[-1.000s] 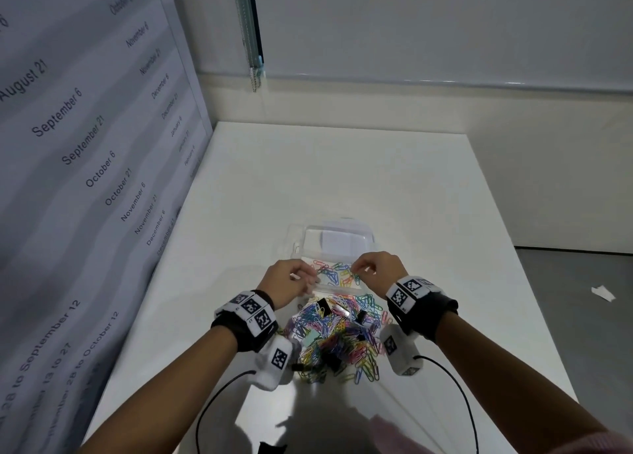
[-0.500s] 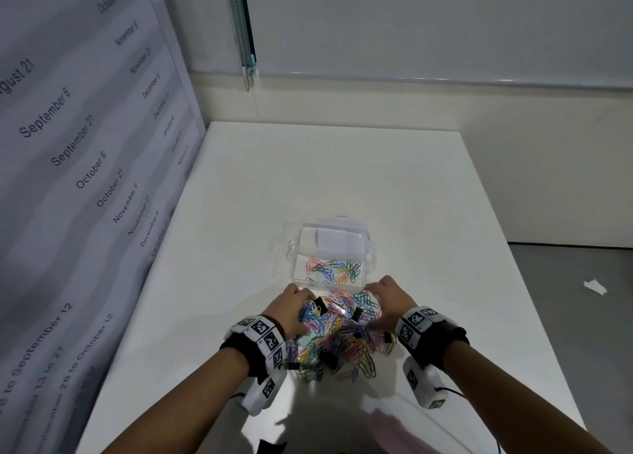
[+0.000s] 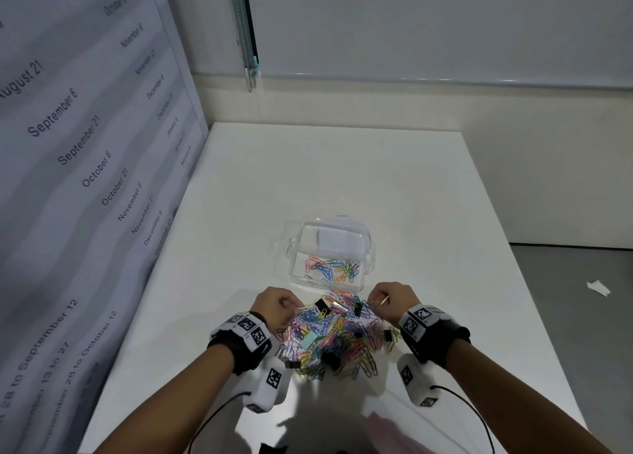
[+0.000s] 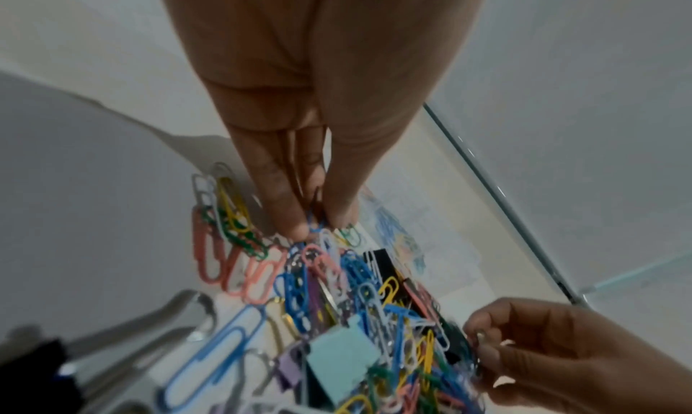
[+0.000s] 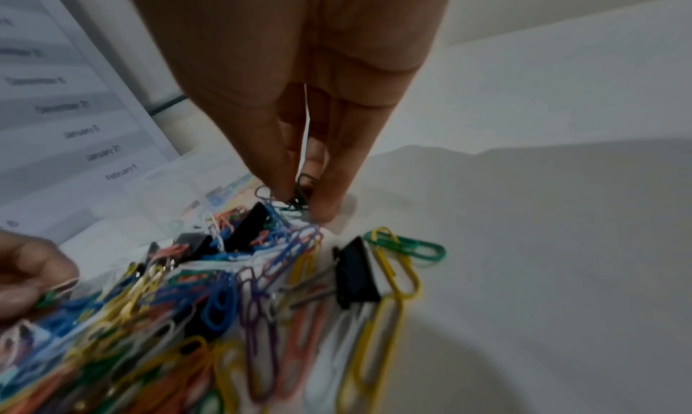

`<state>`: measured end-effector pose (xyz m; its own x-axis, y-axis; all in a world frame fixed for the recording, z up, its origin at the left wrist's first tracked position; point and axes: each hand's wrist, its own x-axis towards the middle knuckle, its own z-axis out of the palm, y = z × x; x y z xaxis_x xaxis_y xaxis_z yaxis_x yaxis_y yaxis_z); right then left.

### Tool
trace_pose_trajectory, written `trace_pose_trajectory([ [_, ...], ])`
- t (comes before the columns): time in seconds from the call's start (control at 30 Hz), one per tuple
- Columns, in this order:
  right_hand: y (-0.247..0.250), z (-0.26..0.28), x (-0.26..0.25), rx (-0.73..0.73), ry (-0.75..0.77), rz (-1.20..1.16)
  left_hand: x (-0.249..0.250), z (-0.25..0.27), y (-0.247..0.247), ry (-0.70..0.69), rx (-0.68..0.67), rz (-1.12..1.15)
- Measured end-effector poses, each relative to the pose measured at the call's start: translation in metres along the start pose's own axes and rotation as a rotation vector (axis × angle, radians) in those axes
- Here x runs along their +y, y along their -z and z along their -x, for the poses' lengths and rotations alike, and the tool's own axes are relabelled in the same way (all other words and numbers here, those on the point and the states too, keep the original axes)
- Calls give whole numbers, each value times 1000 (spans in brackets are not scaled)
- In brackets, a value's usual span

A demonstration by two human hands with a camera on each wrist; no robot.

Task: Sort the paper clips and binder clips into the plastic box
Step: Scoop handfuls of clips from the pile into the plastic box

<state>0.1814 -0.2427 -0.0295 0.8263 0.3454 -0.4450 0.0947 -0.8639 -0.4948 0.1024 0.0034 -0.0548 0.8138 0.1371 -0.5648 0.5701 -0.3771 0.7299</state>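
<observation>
Pinching paper clips at the pile's [image 3: 334,337] far edge, the left grip [image 3: 275,308] and right grip [image 3: 394,298] are both clamped; the plastic box [image 3: 330,258] sits just beyond them on the counter [image 3: 342,179].

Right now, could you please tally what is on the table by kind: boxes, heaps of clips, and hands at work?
plastic box: 1
heap of mixed clips: 1
hands: 2; left hand pinches a blue paper clip, right hand a dark paper clip
Total: 4
Single clips are too many to count.
</observation>
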Motion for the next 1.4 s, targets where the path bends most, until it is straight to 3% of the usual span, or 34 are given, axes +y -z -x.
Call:
trace_pose_trajectory([
  [0.23,13,3,-7,60,-28,-67,9,-2,4,26,-42,348],
  [0.53,28,-2,-29,54,-1,-117,56,-18,4,-35,24,438],
  [0.67,31,-9,-47,118,38,-158,79,-19,5,-44,-3,465],
  [0.8,25,-19,-56,167,76,-190,81,-16,8,-56,-25,328],
  [1.03,16,-15,-54,96,127,-103,64,4,8,-208,-18,151],
  [1.13,12,-8,-43,9,135,-13,52,9,-2,-210,-59,-135],
  [1.27,3,1,-29,-121,91,300,42,9,-19,-215,-91,-654],
  [1.4,-14,3,-20,-173,53,340,42,5,-35,-219,-50,-765],
])
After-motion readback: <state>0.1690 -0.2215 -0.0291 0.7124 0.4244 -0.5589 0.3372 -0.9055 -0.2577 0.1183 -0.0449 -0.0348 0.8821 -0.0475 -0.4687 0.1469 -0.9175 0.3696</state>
